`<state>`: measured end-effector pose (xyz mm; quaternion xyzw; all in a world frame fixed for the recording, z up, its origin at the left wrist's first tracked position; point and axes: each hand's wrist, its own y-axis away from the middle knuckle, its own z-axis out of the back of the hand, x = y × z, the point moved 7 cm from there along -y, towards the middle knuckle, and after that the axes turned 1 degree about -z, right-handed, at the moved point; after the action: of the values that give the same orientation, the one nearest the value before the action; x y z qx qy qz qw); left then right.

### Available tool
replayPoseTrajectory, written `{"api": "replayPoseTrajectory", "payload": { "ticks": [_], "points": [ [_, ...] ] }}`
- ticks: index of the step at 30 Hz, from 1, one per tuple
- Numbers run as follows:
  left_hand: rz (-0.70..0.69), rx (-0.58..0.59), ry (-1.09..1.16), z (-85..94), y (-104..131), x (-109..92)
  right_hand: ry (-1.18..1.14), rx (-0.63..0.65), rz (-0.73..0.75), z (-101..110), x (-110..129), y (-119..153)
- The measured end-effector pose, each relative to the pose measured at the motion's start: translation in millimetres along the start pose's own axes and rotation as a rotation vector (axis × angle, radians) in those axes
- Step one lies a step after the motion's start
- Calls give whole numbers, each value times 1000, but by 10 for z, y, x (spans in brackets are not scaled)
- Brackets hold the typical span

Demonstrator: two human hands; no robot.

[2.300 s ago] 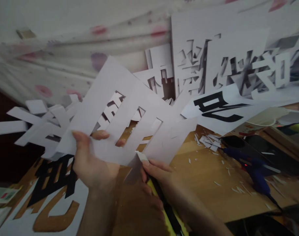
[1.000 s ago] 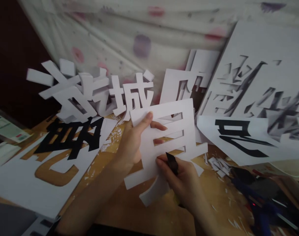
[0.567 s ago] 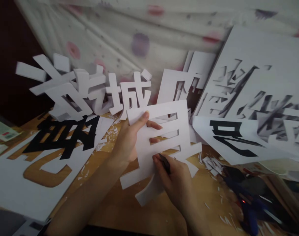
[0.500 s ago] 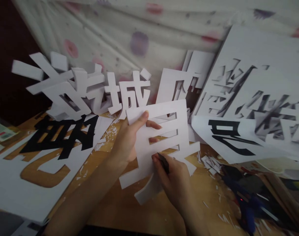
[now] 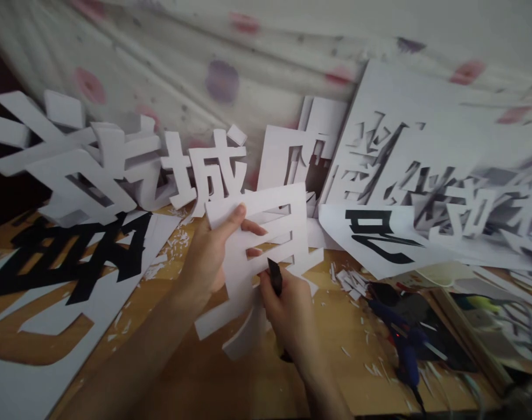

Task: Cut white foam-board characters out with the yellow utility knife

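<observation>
My left hand (image 5: 209,254) grips the left side of a white foam board letter (image 5: 237,280), thumb on the front and fingers showing through its slots. The letter is a cut-out character with several horizontal openings, held tilted above the table. In my right hand (image 5: 290,306) is a dark-bladed craft knife (image 5: 275,276), its blade pointing up and its handle mostly hidden by the fingers. This hand is close to the lower middle of the letter; whether the blade touches it I cannot tell.
Finished white letters (image 5: 216,166) stand behind, against a flowered curtain (image 5: 161,64). A large cut-out board (image 5: 380,87) leans at right. Black paper characters (image 5: 104,251) lie left. Scraps (image 5: 351,283) litter the wooden table (image 5: 336,367). A blue glue gun (image 5: 406,350) lies at right.
The view has turned right, so everything sits further left. My right hand has drawn slightly down from the letter, and the knife blade now points more upright. My left hand keeps its hold.
</observation>
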<state>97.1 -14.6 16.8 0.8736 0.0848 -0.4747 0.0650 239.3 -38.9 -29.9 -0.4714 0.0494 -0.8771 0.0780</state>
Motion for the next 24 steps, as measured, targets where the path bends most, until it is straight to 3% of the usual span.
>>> {"api": "replayPoseTrajectory", "payload": {
  "ticks": [3,6,9,13,15,18,21,24],
  "points": [
    [43,-15,86,62,-63,-67,-251,-13,-75,154,-6,86],
    [-14,-67,160,211,-156,-226,-376,-215,-155,471,-74,228],
    [-122,-99,181,339,-213,-399,-294,-338,-175,729,-249,279],
    [-177,-128,182,431,-245,-526,-110,-333,-227,841,-582,186],
    [-201,-127,179,459,-254,-572,-111,-300,-223,794,-641,152],
    [-209,-101,156,468,-244,-593,-246,-165,-209,570,-509,176],
    [-253,-59,126,407,-167,-592,-512,159,-332,129,-233,288],
    [-385,-34,129,295,-32,-609,-845,454,-460,-296,93,386]
  ]
}}
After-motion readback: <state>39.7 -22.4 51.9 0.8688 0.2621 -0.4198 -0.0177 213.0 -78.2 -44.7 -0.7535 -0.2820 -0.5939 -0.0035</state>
